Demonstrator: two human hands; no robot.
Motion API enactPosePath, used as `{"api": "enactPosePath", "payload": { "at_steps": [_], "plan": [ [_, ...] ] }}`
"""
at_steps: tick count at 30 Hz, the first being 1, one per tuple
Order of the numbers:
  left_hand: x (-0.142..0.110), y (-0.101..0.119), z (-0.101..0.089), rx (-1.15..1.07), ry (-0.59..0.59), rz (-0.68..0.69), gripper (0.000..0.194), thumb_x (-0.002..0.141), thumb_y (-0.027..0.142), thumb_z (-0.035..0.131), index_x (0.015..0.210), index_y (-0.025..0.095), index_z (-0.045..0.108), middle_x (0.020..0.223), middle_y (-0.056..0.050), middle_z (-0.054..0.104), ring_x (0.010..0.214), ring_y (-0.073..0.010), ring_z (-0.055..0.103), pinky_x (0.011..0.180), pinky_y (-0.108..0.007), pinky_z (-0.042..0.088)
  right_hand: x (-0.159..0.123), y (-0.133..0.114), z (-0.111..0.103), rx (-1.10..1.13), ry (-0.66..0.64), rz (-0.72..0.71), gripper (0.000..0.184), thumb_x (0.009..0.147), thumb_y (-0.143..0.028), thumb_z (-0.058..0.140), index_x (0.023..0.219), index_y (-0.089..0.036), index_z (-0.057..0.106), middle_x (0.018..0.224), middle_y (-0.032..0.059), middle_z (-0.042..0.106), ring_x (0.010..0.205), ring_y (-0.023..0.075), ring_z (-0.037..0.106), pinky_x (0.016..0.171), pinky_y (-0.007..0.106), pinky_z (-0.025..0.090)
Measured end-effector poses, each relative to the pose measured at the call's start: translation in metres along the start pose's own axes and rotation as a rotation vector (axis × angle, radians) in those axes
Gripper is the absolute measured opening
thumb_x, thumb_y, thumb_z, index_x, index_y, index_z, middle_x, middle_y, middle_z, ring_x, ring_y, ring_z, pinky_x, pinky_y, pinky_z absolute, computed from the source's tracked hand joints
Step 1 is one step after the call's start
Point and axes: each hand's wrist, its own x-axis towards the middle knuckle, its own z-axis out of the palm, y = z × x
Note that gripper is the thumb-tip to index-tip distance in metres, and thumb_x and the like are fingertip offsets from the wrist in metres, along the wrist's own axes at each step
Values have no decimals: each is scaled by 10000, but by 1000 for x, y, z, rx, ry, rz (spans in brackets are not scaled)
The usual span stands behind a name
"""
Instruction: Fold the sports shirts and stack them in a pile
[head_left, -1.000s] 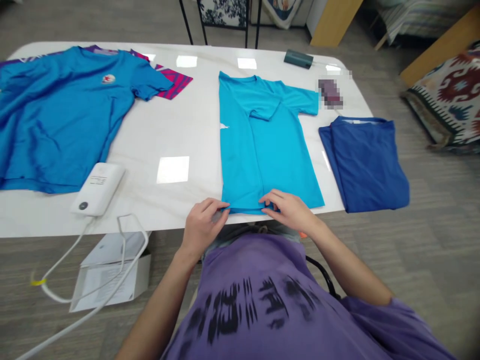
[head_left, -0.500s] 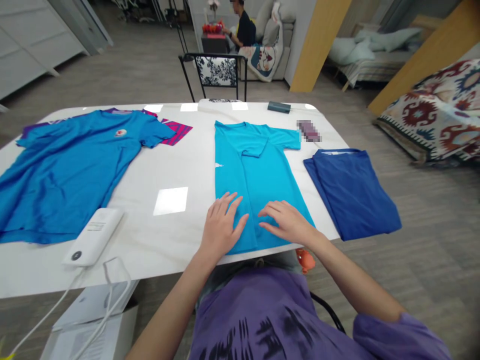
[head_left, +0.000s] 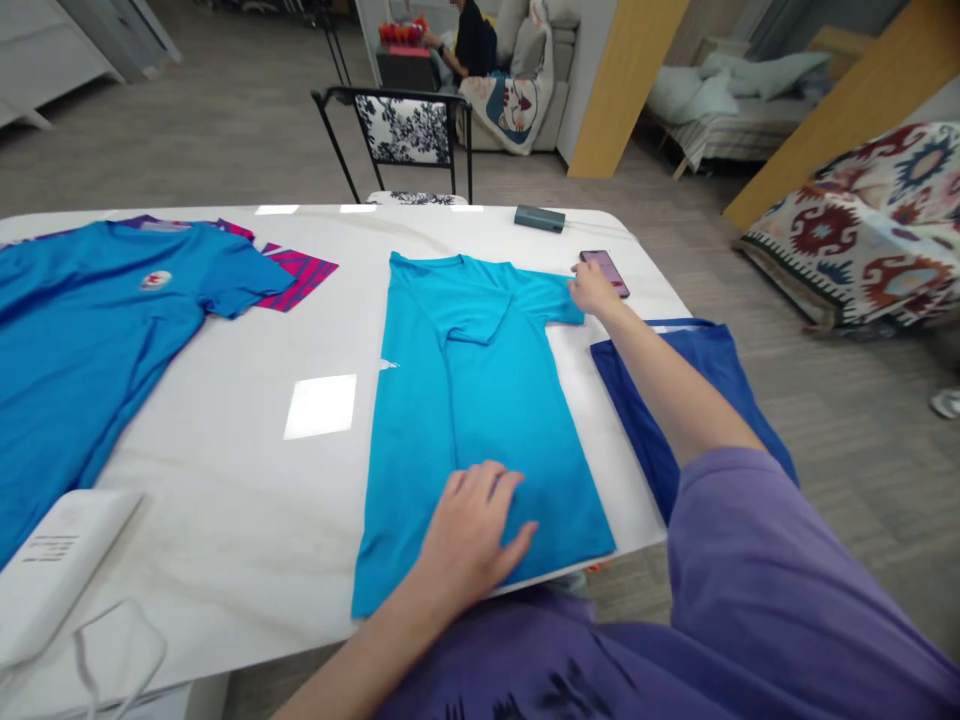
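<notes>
A turquoise T-shirt lies on the white table in front of me, its left side folded inward and that sleeve lying across the chest. My left hand rests on the lower part of the shirt, fingers loosely stretched and apart. At the end of the sleeve on the right is my right hand, its fingers closed on the cuff; the fingertips are partly hidden. Just behind that hand lies a phone. A folded dark blue garment is to the right, partly covered by my right arm.
A blue T-shirt is spread at the left over a pink and purple garment. A white device with a cable sits front left. A dark case lies at the far edge, with a chair beyond. A person sits farther back.
My right hand has moved from the lower shirt up and away to the right sleeve's cuff. My left hand stays on the lower shirt. The view has shifted to the right.
</notes>
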Motion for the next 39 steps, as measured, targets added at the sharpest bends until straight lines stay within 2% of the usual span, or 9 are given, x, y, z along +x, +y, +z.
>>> {"api": "enactPosePath", "payload": {
  "at_steps": [3, 5, 9, 13, 18, 25, 31, 35, 39],
  "plan": [
    [31, 58, 22, -68, -159, 192, 656, 935, 667, 885, 1359, 206, 692, 1228, -154, 739, 1094, -341, 715, 909, -511, 570, 32, 11, 17, -51, 5, 130, 728, 1021, -606, 719, 1482, -48, 636, 1702, 368, 445, 1589, 507, 467, 1333, 721, 344],
    [41, 81, 38, -46, -193, 267, 649, 915, 635, 925, 1356, 219, 693, 1194, -147, 729, 1089, -325, 714, 879, -506, 567, 42, 19, 25, -80, 28, 143, 796, 967, -721, 764, 1396, -57, 672, 1668, 367, 477, 1629, 543, 371, 1330, 791, 266],
    [43, 95, 61, -4, -221, 281, 292, 1029, 404, 853, 1251, 275, 714, 1150, -124, 738, 1085, -284, 732, 832, -490, 557, 49, 32, 26, -96, 51, 101, 513, 982, -572, 811, 1221, -126, 722, 1483, 283, 646, 1558, 495, 455, 1320, 826, 222],
    [40, 95, 60, -36, -229, 263, 239, 1022, 406, 863, 1145, 267, 713, 1071, -129, 746, 1030, -297, 772, 787, -482, 566, 49, 36, 13, 44, 22, 72, 358, 964, -280, 794, 1281, -146, 695, 1266, 204, 748, 1245, 364, 671, 1225, 693, 485],
    [39, 85, 22, -199, -161, 169, 140, 1098, 259, 694, 1235, 235, 689, 1051, -114, 808, 974, -281, 821, 820, -477, 592, 52, 12, -12, 235, 57, 152, 470, 853, -203, 820, 1304, -166, 692, 1230, 153, 757, 991, 306, 716, 925, 577, 681],
    [-9, 27, -55, -430, 110, 62, 244, 1143, 210, 526, 1314, 243, 697, 1208, -45, 867, 1050, -250, 853, 887, -428, 640, 93, -102, -40, 138, 120, -66, 324, 837, -287, 904, 1105, -134, 804, 1202, 153, 769, 1212, 377, 708, 1132, 626, 614],
    [-74, -24, -78, -459, 354, -106, 230, 1102, 213, 645, 1299, 317, 701, 1001, 4, 842, 810, -195, 805, 746, -374, 642, 114, -248, -11, -55, -99, -181, 277, 867, -204, 944, 1107, -119, 833, 1275, 144, 790, 1321, 422, 715, 1183, 643, 600],
    [-108, -47, -60, -536, 220, -292, 239, 1114, 315, 600, 1323, 367, 704, 964, 15, 824, 848, -228, 820, 770, -396, 670, 96, -323, 42, 26, -236, -175, 587, 908, -295, 978, 1410, -116, 732, 1417, 182, 761, 1269, 377, 760, 1102, 583, 675],
    [-128, -58, -42, -444, -73, -395, 348, 1109, 358, 536, 1430, 335, 667, 789, -5, 783, 753, -318, 793, 685, -481, 604, 71, -344, 82, 272, -352, -114, 855, 979, -501, 934, 1635, -153, 510, 1363, 194, 777, 984, 258, 817, 844, 486, 757]
  ]
}}
